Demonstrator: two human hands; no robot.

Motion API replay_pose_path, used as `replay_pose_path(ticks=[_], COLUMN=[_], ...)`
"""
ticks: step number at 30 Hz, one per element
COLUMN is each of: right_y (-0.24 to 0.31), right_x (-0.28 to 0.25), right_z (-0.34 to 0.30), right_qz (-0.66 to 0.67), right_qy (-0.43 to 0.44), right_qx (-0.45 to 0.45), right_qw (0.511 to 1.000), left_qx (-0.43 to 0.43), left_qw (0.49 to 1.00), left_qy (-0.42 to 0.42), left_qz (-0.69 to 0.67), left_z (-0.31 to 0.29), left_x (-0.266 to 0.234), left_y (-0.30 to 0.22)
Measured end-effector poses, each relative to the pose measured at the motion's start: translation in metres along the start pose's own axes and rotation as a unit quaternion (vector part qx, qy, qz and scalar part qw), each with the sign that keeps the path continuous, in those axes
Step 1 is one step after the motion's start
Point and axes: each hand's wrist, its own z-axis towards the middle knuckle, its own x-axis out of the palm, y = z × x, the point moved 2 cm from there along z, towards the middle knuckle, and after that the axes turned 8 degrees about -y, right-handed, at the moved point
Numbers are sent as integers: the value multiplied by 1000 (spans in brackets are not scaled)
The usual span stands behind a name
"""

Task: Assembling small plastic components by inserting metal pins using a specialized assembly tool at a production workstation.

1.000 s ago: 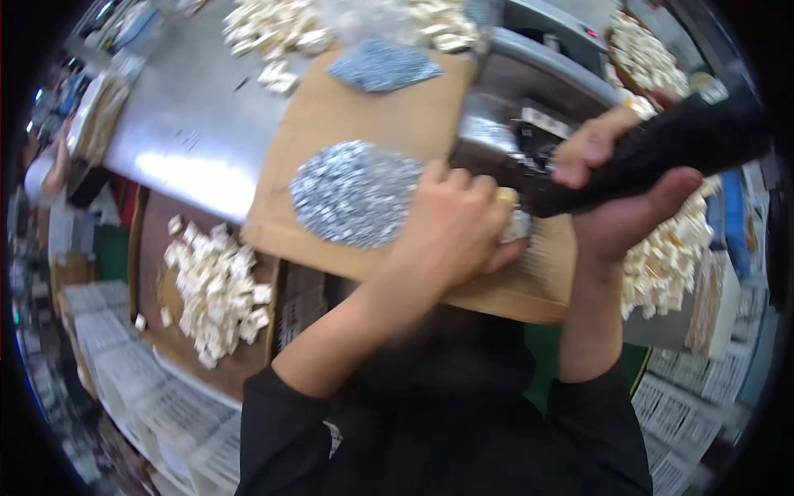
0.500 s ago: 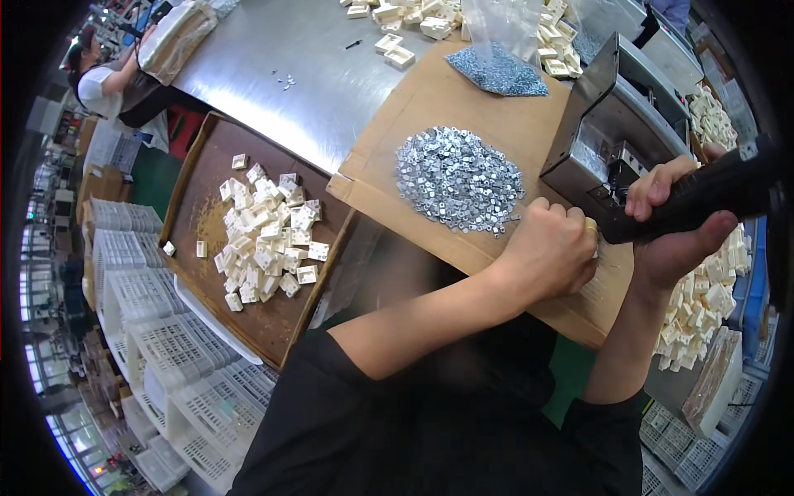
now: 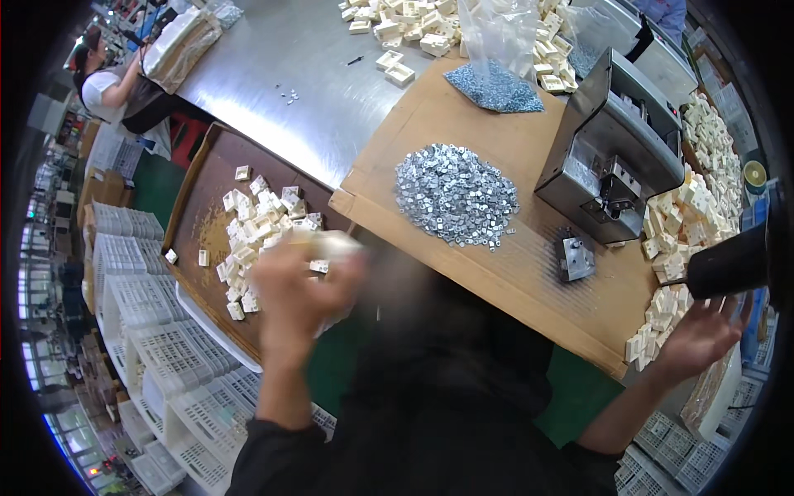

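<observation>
My left hand (image 3: 289, 285), smeared by motion, is over the brown tray (image 3: 188, 178). At its fingers is a blurred cream plastic part (image 3: 337, 245), seemingly gripped. Beneath lies a heap of similar cream parts (image 3: 256, 219). My right hand (image 3: 701, 337) is at the right, its fingers apart just under a black power screwdriver (image 3: 728, 264) with a thin bit. I see no grip on the tool. A small metal fixture block (image 3: 576, 259) rests on the cardboard (image 3: 496, 277), in front of a steel machine (image 3: 616, 140).
A pile of small silvery nuts (image 3: 455, 194) lies on the cardboard, with a clear bag of bluish small parts (image 3: 496, 87) behind. More cream parts (image 3: 695, 215) are heaped at the right. White crates (image 3: 157, 302) stand left; another person (image 3: 112, 87) works far left.
My left hand has swung left from the fixture to the tray, carrying a cream part. My right hand has dropped lower and loosened from the screwdriver. The fixture block is now uncovered.
</observation>
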Motion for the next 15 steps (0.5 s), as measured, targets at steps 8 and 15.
replay_pose_path(ticks=[8,15], right_y=[18,46], right_x=[-33,-6], right_z=[-34,-23], right_qz=[-303,-354], right_qy=[-20,52], right_qx=[1,0], right_qw=[953,934], left_qx=[-49,-22], left_qw=[999,991], left_qy=[-15,61], left_qz=[10,-121], left_z=[17,37], left_x=[14,63], left_y=[30,10])
